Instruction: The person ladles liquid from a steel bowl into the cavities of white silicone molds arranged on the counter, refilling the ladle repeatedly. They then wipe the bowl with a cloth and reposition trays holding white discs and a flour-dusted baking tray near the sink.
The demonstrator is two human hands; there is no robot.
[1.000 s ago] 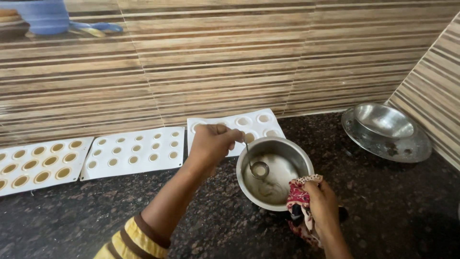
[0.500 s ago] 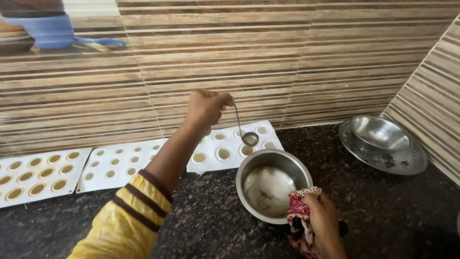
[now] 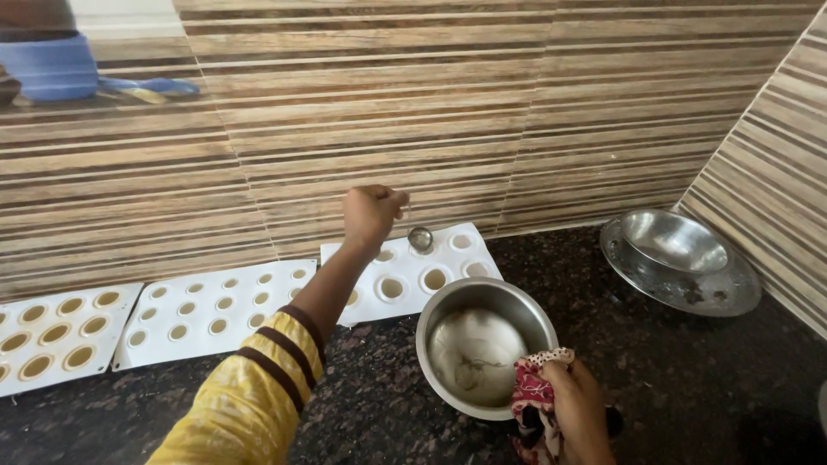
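Left hand (image 3: 372, 213), mid-frame, fingers curled shut around the handle of a small metal spoon (image 3: 420, 238); spoon bowl hangs over the back row of the nearest white mould tray (image 3: 469, 256). Whether the spoon touches the tray cannot be told.

Right hand (image 3: 575, 405), lower centre-right, closed on a red patterned cloth (image 3: 534, 392) pressed to the near rim of a steel pot (image 3: 482, 344). Pot stands on the dark speckled counter (image 3: 672, 379), touching or overlapping the front edge of that tray.

Edges: striped tiled wall (image 3: 517, 112) runs directly behind the trays; a second wall closes the right side. Open counter lies between pot and right wall, and along the bottom left of the frame.

Surroundings: two more white mould trays to the left, middle one (image 3: 215, 310) and far-left one (image 3: 60, 331), cavities filled with tan batter, set edge to edge. Steel bowl on a steel plate (image 3: 689, 258) at right, well apart from the pot. Blue container (image 3: 52, 65) on a ledge, upper left.
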